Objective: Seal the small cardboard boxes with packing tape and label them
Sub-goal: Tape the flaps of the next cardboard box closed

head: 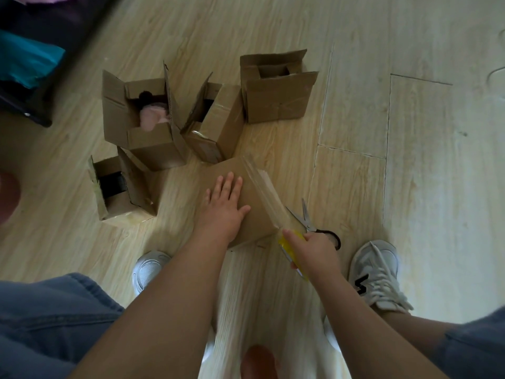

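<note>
A closed brown cardboard box (254,214) lies on the wooden floor in front of me. My left hand (225,203) presses flat on its top, fingers spread. A strip of clear packing tape (263,192) runs along the box's top from the far edge to the near right corner. There my right hand (311,251) grips a yellow tape roll (291,248), with its index finger stretched along the tape. Several open small boxes stand behind: one with a pink item (142,119), a taped one (216,124), one at the back right (276,88), and one at the left (123,184).
Scissors (307,217) with black handles lie on the floor just right of the box, beside my right hand. My two white sneakers (378,272) stand near the box's front. Dark furniture (41,50) with coloured cloth fills the top left corner.
</note>
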`<state>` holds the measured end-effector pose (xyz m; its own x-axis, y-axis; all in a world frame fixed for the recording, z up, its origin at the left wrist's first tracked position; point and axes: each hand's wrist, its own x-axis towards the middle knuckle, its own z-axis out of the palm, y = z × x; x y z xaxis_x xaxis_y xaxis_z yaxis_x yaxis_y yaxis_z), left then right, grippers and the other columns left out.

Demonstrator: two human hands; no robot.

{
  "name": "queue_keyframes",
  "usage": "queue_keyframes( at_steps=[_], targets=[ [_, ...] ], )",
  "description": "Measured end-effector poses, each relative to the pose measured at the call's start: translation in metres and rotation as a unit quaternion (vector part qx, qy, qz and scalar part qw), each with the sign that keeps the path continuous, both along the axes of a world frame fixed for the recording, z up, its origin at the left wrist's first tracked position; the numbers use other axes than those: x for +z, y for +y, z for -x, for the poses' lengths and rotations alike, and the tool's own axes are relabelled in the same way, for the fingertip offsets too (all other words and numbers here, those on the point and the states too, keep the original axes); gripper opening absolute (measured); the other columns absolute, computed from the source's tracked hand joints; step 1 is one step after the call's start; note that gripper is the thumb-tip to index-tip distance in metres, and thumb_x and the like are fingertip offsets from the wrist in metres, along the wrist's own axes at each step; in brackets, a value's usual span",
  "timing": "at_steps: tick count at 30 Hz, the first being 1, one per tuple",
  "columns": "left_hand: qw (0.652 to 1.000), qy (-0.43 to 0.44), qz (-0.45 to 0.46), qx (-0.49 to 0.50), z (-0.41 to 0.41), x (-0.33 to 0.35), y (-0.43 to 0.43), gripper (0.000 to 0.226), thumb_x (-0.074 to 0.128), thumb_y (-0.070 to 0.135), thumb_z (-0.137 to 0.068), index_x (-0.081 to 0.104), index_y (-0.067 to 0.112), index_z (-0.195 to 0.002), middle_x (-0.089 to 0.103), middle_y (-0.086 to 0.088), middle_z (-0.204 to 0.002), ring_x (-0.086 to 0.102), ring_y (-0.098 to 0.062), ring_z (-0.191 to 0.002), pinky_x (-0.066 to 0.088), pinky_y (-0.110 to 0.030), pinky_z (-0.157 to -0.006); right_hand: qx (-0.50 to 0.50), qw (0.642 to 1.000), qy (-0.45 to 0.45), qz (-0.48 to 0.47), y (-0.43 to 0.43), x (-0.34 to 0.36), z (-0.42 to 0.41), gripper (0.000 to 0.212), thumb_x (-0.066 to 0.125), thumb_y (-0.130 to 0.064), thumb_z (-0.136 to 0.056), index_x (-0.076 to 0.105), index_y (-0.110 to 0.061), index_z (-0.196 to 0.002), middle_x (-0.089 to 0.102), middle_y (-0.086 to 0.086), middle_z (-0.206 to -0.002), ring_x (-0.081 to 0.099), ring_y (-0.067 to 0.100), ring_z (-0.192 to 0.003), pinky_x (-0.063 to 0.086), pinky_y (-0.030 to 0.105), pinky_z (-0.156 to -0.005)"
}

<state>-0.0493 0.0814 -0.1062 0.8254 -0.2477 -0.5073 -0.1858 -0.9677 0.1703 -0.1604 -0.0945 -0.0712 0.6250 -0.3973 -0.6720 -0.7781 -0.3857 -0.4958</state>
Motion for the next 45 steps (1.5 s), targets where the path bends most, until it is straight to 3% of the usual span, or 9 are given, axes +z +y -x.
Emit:
queue_keyframes(
  at_steps=[6, 14, 20, 23, 26, 32, 35, 38, 45],
  targets=[
    [1.000, -0.002, 0.001, -0.001, 0.001, 0.001, -0.001, 0.070, 0.029, 0.047, -0.105, -0.015, 0.027, -0.155, -0.027, 0.005, -0.161, -0.022, -0.017, -0.149, -0.006, -0.041, -0.123, 0.003, 0.999, 0.028, 0.023, 0.001, -0.017, 0.000, 0.057, 0.053, -0.060, -0.093, 0.067, -0.009, -0.072, 0.067, 0.000, -0.053, 0.062, 0.009, -0.050, 0.037, 0.023, -0.048],
    [1.000, -0.017, -0.007, -0.010, 0.003, 0.002, 0.000, 0.070, 0.027, 0.050, -0.104, -0.013, 0.026, -0.156, -0.024, 0.004, -0.163, -0.019, -0.016, -0.150, -0.004, -0.039, -0.123, -0.002, 0.999, 0.037, 0.002, 0.001, -0.034, -0.004, 0.054, 0.054, -0.058, -0.093, 0.068, -0.008, -0.078, 0.070, 0.003, -0.059, 0.065, 0.011, -0.051, 0.044, 0.026, -0.053],
    [0.989, -0.140, 0.043, 0.015, -0.009, 0.020, -0.024, 0.052, 0.033, 0.029, -0.104, 0.028, 0.011, -0.152, 0.022, -0.009, -0.161, 0.019, -0.024, -0.148, 0.018, -0.038, -0.120, 0.028, 0.999, 0.030, 0.015, -0.001, -0.035, -0.009, 0.052, 0.052, -0.058, -0.094, 0.066, -0.013, -0.073, 0.069, 0.002, -0.058, 0.069, 0.014, -0.055, 0.053, 0.029, -0.057],
    [0.990, -0.108, 0.047, -0.074, -0.028, 0.017, -0.040, 0.055, 0.020, 0.031, -0.108, 0.007, 0.015, -0.158, -0.001, -0.002, -0.166, -0.006, -0.018, -0.153, -0.004, -0.039, -0.124, 0.037, 0.998, 0.035, 0.021, -0.001, -0.037, -0.008, 0.053, 0.052, -0.059, -0.094, 0.066, -0.013, -0.072, 0.069, 0.001, -0.058, 0.069, 0.013, -0.056, 0.056, 0.032, -0.061],
    [0.993, -0.048, 0.024, -0.106, -0.046, 0.009, -0.043, 0.057, 0.015, 0.040, -0.107, 0.006, 0.018, -0.158, -0.009, 0.001, -0.166, -0.015, -0.015, -0.151, -0.009, -0.041, -0.122, 0.032, 0.999, 0.031, 0.012, -0.004, -0.039, -0.008, 0.050, 0.053, -0.060, -0.094, 0.065, -0.015, -0.075, 0.069, 0.001, -0.060, 0.069, 0.013, -0.056, 0.058, 0.035, -0.063],
    [0.981, -0.051, -0.038, -0.184, -0.069, 0.008, -0.046, 0.063, 0.024, 0.051, -0.101, 0.028, 0.015, -0.153, 0.015, -0.006, -0.161, 0.001, -0.025, -0.151, 0.000, -0.049, -0.123, 0.017, 0.999, 0.031, -0.012, -0.005, -0.045, -0.006, 0.051, 0.053, -0.062, -0.093, 0.069, -0.015, -0.080, 0.070, 0.001, -0.062, 0.068, 0.011, -0.054, 0.058, 0.032, -0.061],
    [0.980, -0.048, -0.045, -0.185, -0.078, 0.007, -0.049, 0.063, 0.033, 0.053, -0.099, 0.036, 0.013, -0.147, 0.026, -0.010, -0.153, 0.014, -0.028, -0.146, 0.006, -0.047, -0.122, 0.000, 0.999, 0.031, -0.026, -0.004, -0.051, -0.005, 0.051, 0.053, -0.063, -0.092, 0.069, -0.016, -0.079, 0.069, 0.001, -0.061, 0.069, 0.014, -0.057, 0.060, 0.038, -0.067],
    [0.983, -0.063, -0.044, -0.168, -0.079, 0.003, -0.051, 0.071, 0.038, 0.056, -0.096, 0.031, 0.009, -0.149, 0.028, -0.012, -0.152, 0.023, -0.029, -0.141, 0.014, -0.042, -0.120, 0.010, 0.999, 0.026, -0.025, -0.005, -0.050, -0.006, 0.049, 0.053, -0.062, -0.093, 0.068, -0.018, -0.077, 0.069, 0.001, -0.060, 0.068, 0.012, -0.055, 0.059, 0.035, -0.065],
    [0.986, -0.056, -0.086, -0.132, -0.080, 0.002, -0.059, 0.080, 0.035, 0.060, -0.093, 0.024, 0.005, -0.151, 0.026, -0.014, -0.153, 0.025, -0.032, -0.139, 0.019, -0.044, -0.118, -0.011, 1.000, 0.010, -0.022, -0.008, -0.054, -0.006, 0.052, 0.052, -0.063, -0.093, 0.068, -0.018, -0.073, 0.069, 0.001, -0.059, 0.069, 0.016, -0.058, 0.060, 0.043, -0.070]
  ],
)
